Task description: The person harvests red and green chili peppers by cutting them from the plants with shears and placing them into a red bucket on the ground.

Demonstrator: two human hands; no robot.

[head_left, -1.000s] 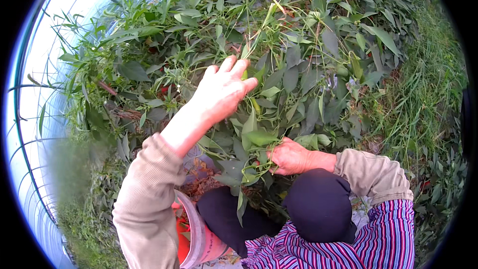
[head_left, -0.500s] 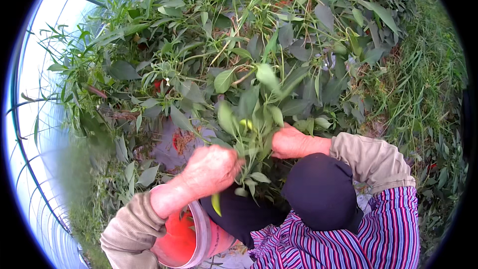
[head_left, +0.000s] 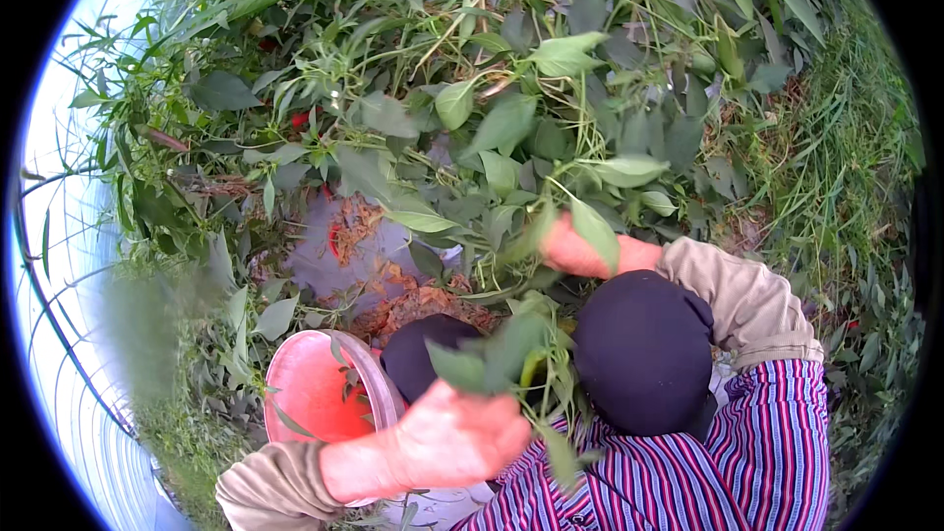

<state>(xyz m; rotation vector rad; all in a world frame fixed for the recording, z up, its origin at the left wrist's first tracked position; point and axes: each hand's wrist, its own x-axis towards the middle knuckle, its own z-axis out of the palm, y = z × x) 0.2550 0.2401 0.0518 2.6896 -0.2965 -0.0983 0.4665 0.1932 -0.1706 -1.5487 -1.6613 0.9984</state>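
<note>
Low in front of my body, my left hand (head_left: 457, 438) is closed on a leafy pepper branch (head_left: 565, 383), its leaves rising over my lap. Among those leaves shows a yellow-green pepper (head_left: 532, 367), partly covered. My right hand (head_left: 580, 248) is curled in the foliage just beyond my right knee (head_left: 644, 354). A leaf crosses in front of it and its fingertips are hidden, so what it grips is not visible. Left of my knees, a pinkish-red bucket (head_left: 278, 369) leans beside my left forearm, with a few leaves inside.
Dense pepper plants (head_left: 501, 123) fill the space ahead. Grey ground sheet (head_left: 320, 246) with dry brown leaves (head_left: 423, 307) shows near my left knee. Grass (head_left: 836, 157) grows at the right. A hooped, pale plastic wall (head_left: 59, 236) curves along the left.
My left hand has come down and toward my body, bringing leafy stems over my lap. My right hand has moved slightly up and right. More brown debris shows between the plants and my knees.
</note>
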